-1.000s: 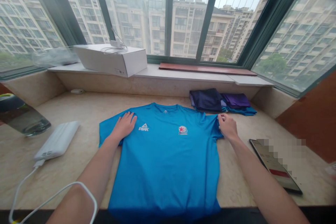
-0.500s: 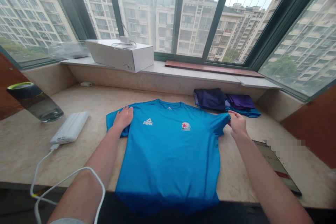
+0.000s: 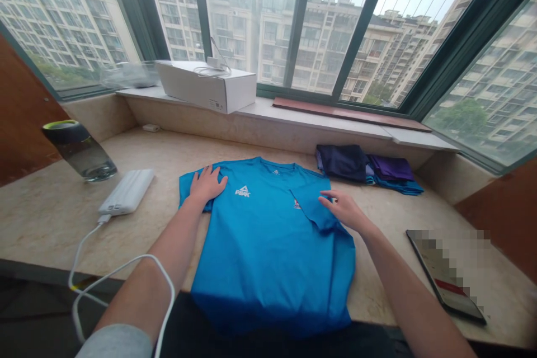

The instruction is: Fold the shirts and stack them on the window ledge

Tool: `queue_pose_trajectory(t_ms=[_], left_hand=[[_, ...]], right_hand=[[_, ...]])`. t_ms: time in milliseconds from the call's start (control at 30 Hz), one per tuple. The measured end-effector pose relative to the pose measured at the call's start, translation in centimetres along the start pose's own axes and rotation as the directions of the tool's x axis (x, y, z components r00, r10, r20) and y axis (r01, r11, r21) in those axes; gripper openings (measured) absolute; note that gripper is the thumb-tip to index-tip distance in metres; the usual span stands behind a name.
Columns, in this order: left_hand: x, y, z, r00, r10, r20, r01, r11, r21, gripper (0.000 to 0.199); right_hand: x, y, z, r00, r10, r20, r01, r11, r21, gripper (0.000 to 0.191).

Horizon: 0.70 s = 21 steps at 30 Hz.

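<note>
A blue short-sleeved T-shirt point(image 3: 268, 257) lies front up, its hem hanging over the near edge. White lettering and a triangle mark show on its chest. My left hand point(image 3: 207, 185) rests flat with spread fingers at the left sleeve and shoulder. The sleeve on the right point(image 3: 315, 210) is folded inward over the chest and partly covers a small round emblem. Beside that fold is my right hand point(image 3: 343, 207), its fingers stretched out and apart, with nothing held; whether the fingertips touch the cloth is hard to tell.
Folded dark and purple clothes point(image 3: 342, 163) lie at the back right. A tablet-like device point(image 3: 440, 274) is at right. On the left are a bottle point(image 3: 81, 151) and a white power bank point(image 3: 128, 191) with a cable point(image 3: 146, 257). A white box point(image 3: 205, 86) sits on the sill.
My right hand has moved left, folding the sleeve inward over the chest, and has let go of it. My left hand stays on the other sleeve, fingers more spread. The view has shifted slightly.
</note>
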<state>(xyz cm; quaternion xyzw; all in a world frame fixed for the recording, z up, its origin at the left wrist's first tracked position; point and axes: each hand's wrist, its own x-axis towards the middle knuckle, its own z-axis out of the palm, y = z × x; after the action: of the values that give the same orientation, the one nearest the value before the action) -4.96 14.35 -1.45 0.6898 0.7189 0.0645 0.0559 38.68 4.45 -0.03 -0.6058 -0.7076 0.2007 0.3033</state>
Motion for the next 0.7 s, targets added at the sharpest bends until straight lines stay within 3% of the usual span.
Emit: queue_pose_trajectory(t_ms=[167,300,433,533,633,700], left_hand=[[0.2,-0.2,0.3,1.000,-0.007,0.008,0.007,1.000,0.014,0.072],[0.2,0.0,0.3,1.000,-0.006,0.002,0.006,1.000,0.005,0.071],[-0.1,0.1,-0.4,0.994,-0.037,-0.102,0.037,0.999,0.005,0.063],[-0.5,-0.4,-1.1,0.977,-0.101,-0.188,0.107,0.994,0.025,0.054],[-0.9,-1.1,-1.4,0.966,-0.162,-0.203,0.173,0.984,0.040,0.046],[-1.1,-1.4,-1.3,0.959,-0.195,-0.204,0.207,0.977,0.041,0.043]], right_hand=[[-2.3,0.8,2.0,0.962,-0.124,0.242,0.188,0.946,-0.265,0.068],[-3.3,-0.4,3.5,0.938,-0.096,0.334,0.232,0.890,-0.394,0.078],[-3.2,-1.1,4.4,0.944,-0.097,0.315,0.235,0.869,-0.435,0.070],[-2.4,-1.5,4.6,0.978,-0.091,0.185,0.153,0.922,-0.355,0.065],[-1.1,-2.2,4.3,0.999,0.020,0.030,-0.014,0.981,-0.195,0.075],[-0.1,-2.8,3.9,0.998,0.067,0.017,-0.064,0.987,-0.145,0.089]])
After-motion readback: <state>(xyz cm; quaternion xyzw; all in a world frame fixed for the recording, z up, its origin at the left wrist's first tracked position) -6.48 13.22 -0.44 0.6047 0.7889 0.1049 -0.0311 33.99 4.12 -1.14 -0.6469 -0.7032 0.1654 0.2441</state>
